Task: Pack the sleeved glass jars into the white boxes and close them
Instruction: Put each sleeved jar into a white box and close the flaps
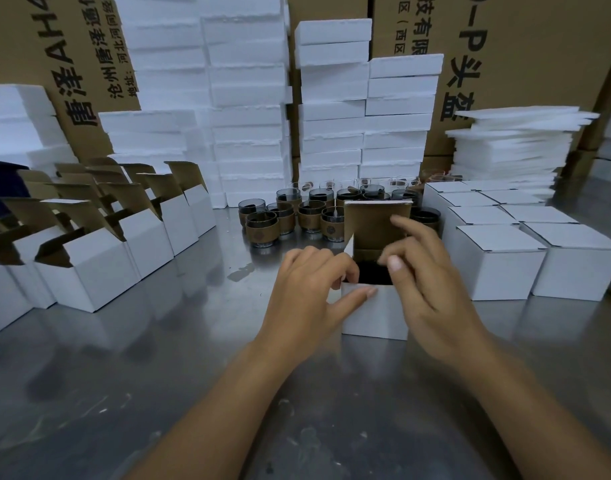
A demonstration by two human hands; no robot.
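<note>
1. The box (373,310) being worked on sits in the middle of the metal table (158,375), right in front of the person. Its lid (373,220) stands upright, so it isn't closed yet.
2. The left hand (307,292) grips the box's left side, with the thumb lying along the front rim and the fingers curled in at the side flap.
3. The right hand (425,271) is curled over the right edge. The forefinger reaches up to the lid, and the thumb and the other fingers seem to pinch the right flap inward.
4. The inside looks dark. There's probably a jar already in there, but the view is too shadowed to be sure.
5. Done so far: a block of closed boxes (498,271) stands on the right, flaps tucked.
6. Left to do: a cluster of sleeved jars (260,230) waits just behind the box, and rows of open boxes (85,271) line the left side.
7. My read is that this box is at the closing step, and the job overall is well short of finished.
</note>
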